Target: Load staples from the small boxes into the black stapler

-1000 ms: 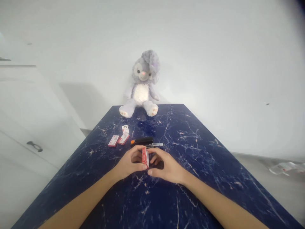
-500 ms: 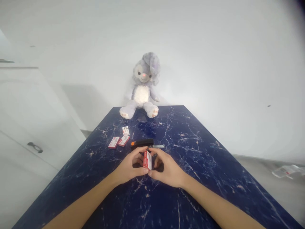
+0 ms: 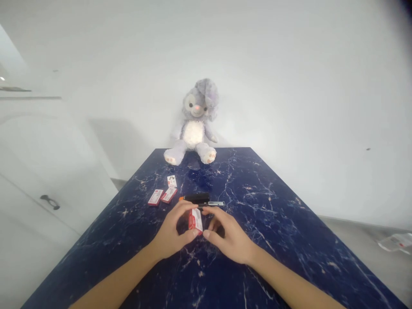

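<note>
A small red-and-white box (image 3: 195, 221) is held upright on edge over the table, tilted a little. My left hand (image 3: 172, 229) grips it, thumb at the lower edge and index finger at the top. My right hand (image 3: 230, 235) is just right of the box, fingers curved and thumb apart from the index finger; its tips are close to the box, with a thin gap showing. Just beyond the hands lies a black stapler-like tool (image 3: 197, 198) with an orange end and a silver metal strip (image 3: 216, 204), partly hidden by my fingers.
Two red-and-white boxes (image 3: 156, 197) (image 3: 169, 195) and a white printed card or box (image 3: 171, 181) lie at the left. A grey plush toy (image 3: 194, 133) sits at the far edge of the blue marbled table (image 3: 257, 206). A white cabinet stands left; clear plastic lies on the floor right.
The box has turned, showing more of its broad printed faces. My right fingertips have drawn slightly away from it, while my left hand keeps hold. The whole view has shifted slightly.
</note>
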Action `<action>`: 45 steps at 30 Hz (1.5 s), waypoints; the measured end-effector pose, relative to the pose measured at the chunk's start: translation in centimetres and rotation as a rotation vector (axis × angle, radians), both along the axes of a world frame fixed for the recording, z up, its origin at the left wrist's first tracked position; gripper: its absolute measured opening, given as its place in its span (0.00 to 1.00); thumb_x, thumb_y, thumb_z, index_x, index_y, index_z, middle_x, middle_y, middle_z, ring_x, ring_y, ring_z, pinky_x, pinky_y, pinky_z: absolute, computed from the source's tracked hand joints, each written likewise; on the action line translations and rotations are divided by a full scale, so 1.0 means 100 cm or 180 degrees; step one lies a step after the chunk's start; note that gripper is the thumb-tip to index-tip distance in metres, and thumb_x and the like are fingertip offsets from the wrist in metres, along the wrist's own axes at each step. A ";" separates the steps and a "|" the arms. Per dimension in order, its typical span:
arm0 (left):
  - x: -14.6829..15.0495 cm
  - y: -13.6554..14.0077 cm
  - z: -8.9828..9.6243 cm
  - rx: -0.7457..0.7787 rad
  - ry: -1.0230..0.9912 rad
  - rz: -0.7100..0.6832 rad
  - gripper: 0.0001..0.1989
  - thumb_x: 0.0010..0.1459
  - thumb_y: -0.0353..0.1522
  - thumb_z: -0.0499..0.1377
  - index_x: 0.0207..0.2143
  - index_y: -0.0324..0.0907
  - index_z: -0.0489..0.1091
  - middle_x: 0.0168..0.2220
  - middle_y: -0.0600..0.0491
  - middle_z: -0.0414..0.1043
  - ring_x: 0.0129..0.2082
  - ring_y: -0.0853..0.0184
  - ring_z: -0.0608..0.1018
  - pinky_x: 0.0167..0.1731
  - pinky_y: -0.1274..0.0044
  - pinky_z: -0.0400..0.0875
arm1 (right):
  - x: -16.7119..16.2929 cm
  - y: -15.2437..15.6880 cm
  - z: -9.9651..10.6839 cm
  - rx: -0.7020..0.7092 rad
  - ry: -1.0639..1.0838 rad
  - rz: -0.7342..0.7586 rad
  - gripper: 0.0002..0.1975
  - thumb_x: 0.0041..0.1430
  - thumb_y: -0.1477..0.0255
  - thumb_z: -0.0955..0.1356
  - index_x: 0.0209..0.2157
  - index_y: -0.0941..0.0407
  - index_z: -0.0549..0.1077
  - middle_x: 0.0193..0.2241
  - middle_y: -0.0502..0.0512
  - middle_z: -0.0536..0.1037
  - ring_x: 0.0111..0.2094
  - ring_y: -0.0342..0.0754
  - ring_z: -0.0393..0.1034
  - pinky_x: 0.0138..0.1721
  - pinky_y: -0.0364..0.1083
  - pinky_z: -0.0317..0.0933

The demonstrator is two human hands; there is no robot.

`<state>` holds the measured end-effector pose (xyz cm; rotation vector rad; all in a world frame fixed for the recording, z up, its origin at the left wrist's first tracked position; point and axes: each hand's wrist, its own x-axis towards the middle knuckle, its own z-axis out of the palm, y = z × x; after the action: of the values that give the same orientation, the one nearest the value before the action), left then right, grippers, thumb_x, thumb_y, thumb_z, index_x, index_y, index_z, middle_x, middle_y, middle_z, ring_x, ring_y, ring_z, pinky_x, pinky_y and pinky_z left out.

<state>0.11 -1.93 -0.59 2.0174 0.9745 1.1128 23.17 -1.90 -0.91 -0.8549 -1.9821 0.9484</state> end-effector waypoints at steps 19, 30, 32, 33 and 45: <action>0.003 -0.003 0.011 0.0399 0.0615 -0.0044 0.25 0.55 0.33 0.63 0.56 0.47 0.67 0.56 0.47 0.67 0.55 0.56 0.71 0.58 0.63 0.66 | -0.001 0.001 0.003 0.0063 -0.0043 0.0148 0.30 0.55 0.68 0.73 0.59 0.48 0.66 0.47 0.55 0.75 0.35 0.47 0.72 0.38 0.48 0.70; 0.000 -0.001 0.004 0.0215 0.0984 -0.0146 0.31 0.52 0.28 0.61 0.60 0.48 0.63 0.61 0.46 0.63 0.60 0.54 0.67 0.63 0.61 0.60 | 0.001 0.002 0.001 0.0496 -0.0470 -0.0098 0.34 0.52 0.71 0.74 0.61 0.48 0.64 0.51 0.57 0.72 0.44 0.52 0.70 0.48 0.53 0.68; 0.001 0.000 0.003 0.0248 0.0980 -0.0170 0.32 0.51 0.27 0.62 0.60 0.48 0.63 0.60 0.46 0.63 0.60 0.54 0.68 0.63 0.61 0.61 | 0.001 0.003 0.000 0.0559 -0.0527 -0.0115 0.34 0.52 0.72 0.74 0.61 0.49 0.64 0.52 0.58 0.72 0.46 0.53 0.70 0.51 0.54 0.67; 0.001 0.000 0.003 0.0254 0.0959 -0.0177 0.33 0.51 0.27 0.62 0.60 0.48 0.63 0.60 0.46 0.64 0.59 0.55 0.68 0.62 0.61 0.62 | 0.001 0.004 -0.001 0.0570 -0.0539 -0.0120 0.34 0.51 0.72 0.74 0.60 0.50 0.64 0.52 0.58 0.72 0.47 0.54 0.70 0.51 0.54 0.67; 0.001 0.003 0.002 -0.0996 -0.0387 -0.0403 0.26 0.59 0.31 0.59 0.60 0.44 0.63 0.49 0.47 0.73 0.48 0.59 0.76 0.52 0.65 0.71 | 0.004 0.004 0.004 0.0500 -0.0532 0.0094 0.32 0.57 0.66 0.73 0.62 0.48 0.63 0.53 0.57 0.72 0.46 0.52 0.71 0.48 0.52 0.68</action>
<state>0.17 -1.61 -0.37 1.7147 0.8849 0.9390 23.53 -1.46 -0.47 -0.8411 -2.1852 0.7463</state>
